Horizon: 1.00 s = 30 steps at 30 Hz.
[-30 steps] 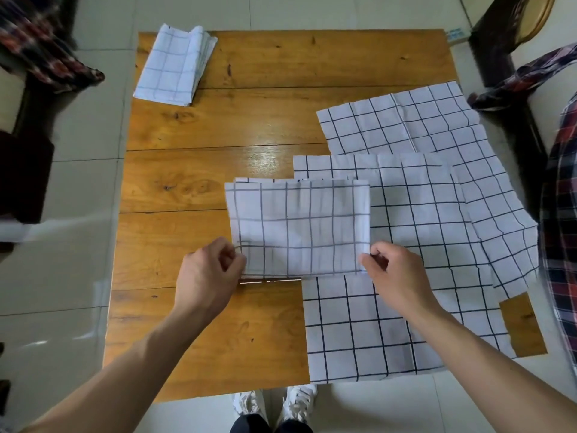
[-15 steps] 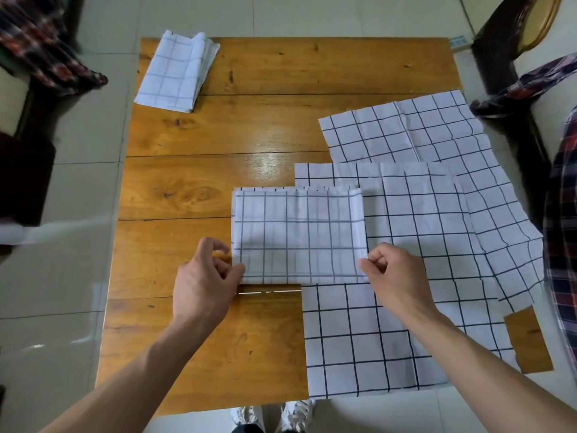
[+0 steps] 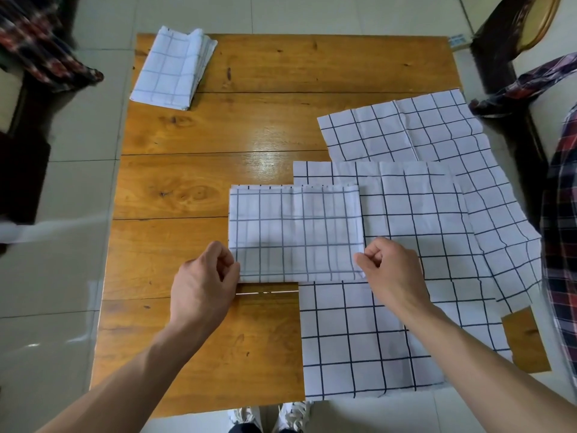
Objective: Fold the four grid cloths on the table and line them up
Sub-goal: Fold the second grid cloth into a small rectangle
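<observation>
4 grid cloths lie on the wooden bench (image 3: 281,126). At the far left corner sits 1 finished folded cloth (image 3: 171,73), a thick stack of layers whose left edge hangs slightly past the bench edge. Moving right, the left hand (image 3: 203,285) has its grip curled tight, thumb and fingers pinching the near left corner of 1 half-folded cloth (image 3: 296,232). That cloth lies flat as a wide rectangle near the middle of the bench, its left part on bare wood and its right part overlapping a spread cloth. The right hand (image 3: 390,273) mirrors the left, grip closed in a pinch on the near right corner of the same rectangle. Beneath and to the right lie 2 unfolded cloths: the near spread cloth (image 3: 390,339) reaches past the near bench edge, and the far spread cloth (image 3: 437,135) lies partly under it, draping off the right side. 2 white shoes (image 3: 271,417) show below the near edge on the tiled floor (image 3: 62,276).
</observation>
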### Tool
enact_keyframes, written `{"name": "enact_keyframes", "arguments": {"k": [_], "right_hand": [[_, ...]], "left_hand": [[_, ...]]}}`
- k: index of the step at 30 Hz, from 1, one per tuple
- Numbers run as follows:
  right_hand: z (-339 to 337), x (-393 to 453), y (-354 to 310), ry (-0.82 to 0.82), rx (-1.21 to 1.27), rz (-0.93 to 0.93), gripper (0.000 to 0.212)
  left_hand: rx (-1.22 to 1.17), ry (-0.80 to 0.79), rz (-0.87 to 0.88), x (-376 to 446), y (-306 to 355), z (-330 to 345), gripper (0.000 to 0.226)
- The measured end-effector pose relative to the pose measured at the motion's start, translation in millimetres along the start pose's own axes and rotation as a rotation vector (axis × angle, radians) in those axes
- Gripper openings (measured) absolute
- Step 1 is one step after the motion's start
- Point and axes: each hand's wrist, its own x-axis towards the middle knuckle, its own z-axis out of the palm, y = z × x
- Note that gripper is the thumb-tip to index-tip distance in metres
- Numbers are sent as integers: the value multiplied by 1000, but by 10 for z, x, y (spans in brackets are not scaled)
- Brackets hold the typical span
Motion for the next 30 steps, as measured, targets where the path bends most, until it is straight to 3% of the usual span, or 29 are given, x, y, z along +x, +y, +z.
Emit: {"name": "enact_keyframes", "arguments": {"k": [10, 12, 16, 20, 24, 30], "right_hand": [[26, 59, 3, 21, -2, -4, 20], [31, 32, -3, 88, -84, -100, 17], [70, -51, -12, 215, -292, -483, 25], [205, -128, -136, 3, -293, -642, 41], [336, -92, -178, -145, -268, -567, 58], [386, -42, -106, -183, -252, -535, 74]], "left_hand": [[66, -20, 100, 1, -75, 26, 17], [97, -30, 151, 0, -71, 22, 13], [185, -44, 242, 4, -72, 38, 7], [212, -37, 256, 2, -103, 64, 12], [229, -37, 266, -6, -112, 69, 14], [394, -34, 292, -5, -50, 67, 18]]}}
